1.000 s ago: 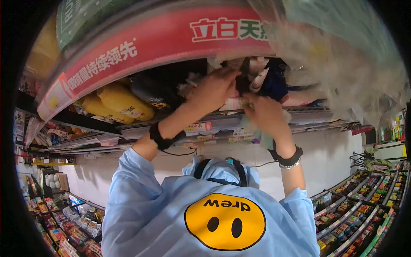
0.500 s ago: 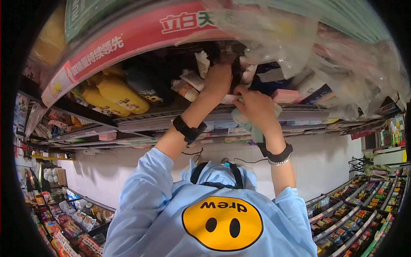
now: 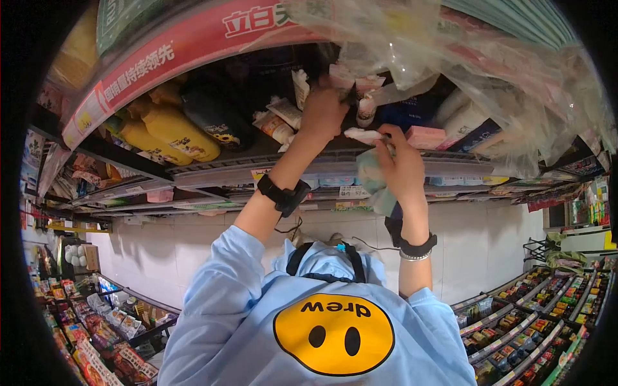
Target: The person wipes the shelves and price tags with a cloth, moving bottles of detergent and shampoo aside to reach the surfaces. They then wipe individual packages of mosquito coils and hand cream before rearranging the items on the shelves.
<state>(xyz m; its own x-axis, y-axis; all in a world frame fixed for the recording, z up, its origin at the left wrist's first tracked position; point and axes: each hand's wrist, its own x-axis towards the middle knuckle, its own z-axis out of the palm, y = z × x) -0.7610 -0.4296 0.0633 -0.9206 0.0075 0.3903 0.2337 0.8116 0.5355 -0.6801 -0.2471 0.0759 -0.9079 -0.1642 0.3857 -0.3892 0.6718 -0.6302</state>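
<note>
Deep in the shelf, my left hand [image 3: 322,112] reaches among small packets beside a pinkish packet [image 3: 341,76]; its fingertips are blurred, so a grip cannot be made out. My right hand [image 3: 404,164] is closed at the shelf's front edge, pinching a small white packet [image 3: 364,135] between thumb and fingers. A pale green cloth [image 3: 371,172] is also bunched in that hand. Several white tubes or packets [image 3: 283,114] lie left of my left hand. Just behind my right hand, a white packet with a rounded end [image 3: 366,110] stands near a pink box [image 3: 425,137].
Yellow bottles [image 3: 177,132] and a dark bottle [image 3: 209,116] lie on the shelf at left. Clear plastic film [image 3: 412,48] hangs over the upper right. A red label strip [image 3: 193,45] runs above. Stocked racks [image 3: 534,315] stand at lower right.
The white packet now shows pinched in my right hand, which is slightly lower. My left hand has shifted a little left and down. The view has moved, showing more of the shelf's right side.
</note>
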